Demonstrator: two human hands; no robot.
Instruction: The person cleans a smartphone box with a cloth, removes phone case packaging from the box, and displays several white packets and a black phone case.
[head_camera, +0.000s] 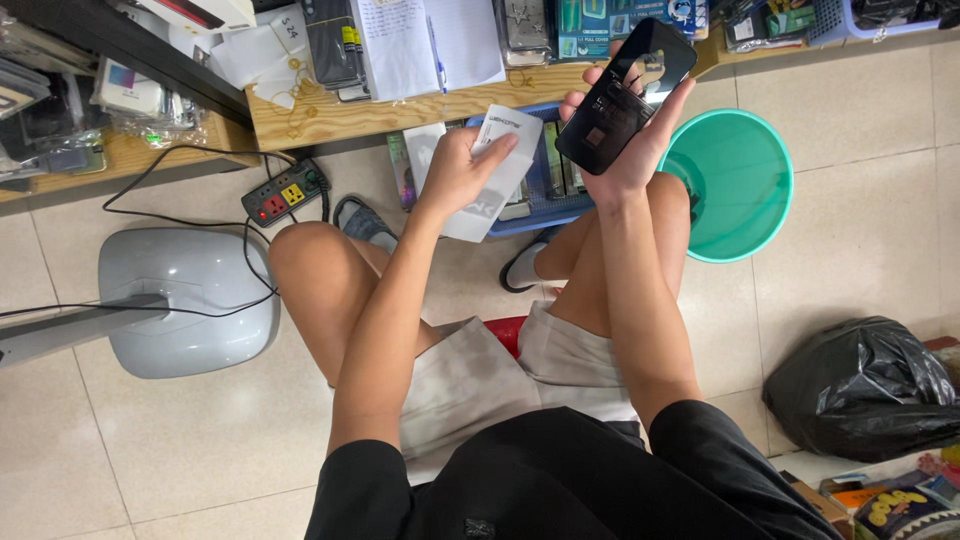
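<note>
Sitting on a stool, the person is gripping a white packet (495, 170) in the left hand (455, 170), the right hand (625, 140) cradling a black screen protector (625, 95) above the basin (735, 185); peeling probably comes next, needing edge-only handling.

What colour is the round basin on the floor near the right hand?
The basin is teal green, plain, seen best in the head view.

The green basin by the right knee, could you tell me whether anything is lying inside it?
No, the green basin shows only its bare inner surface.

Black bag (865, 385) cut by right edge — blue basket (540, 215) mostly behind hands
</note>
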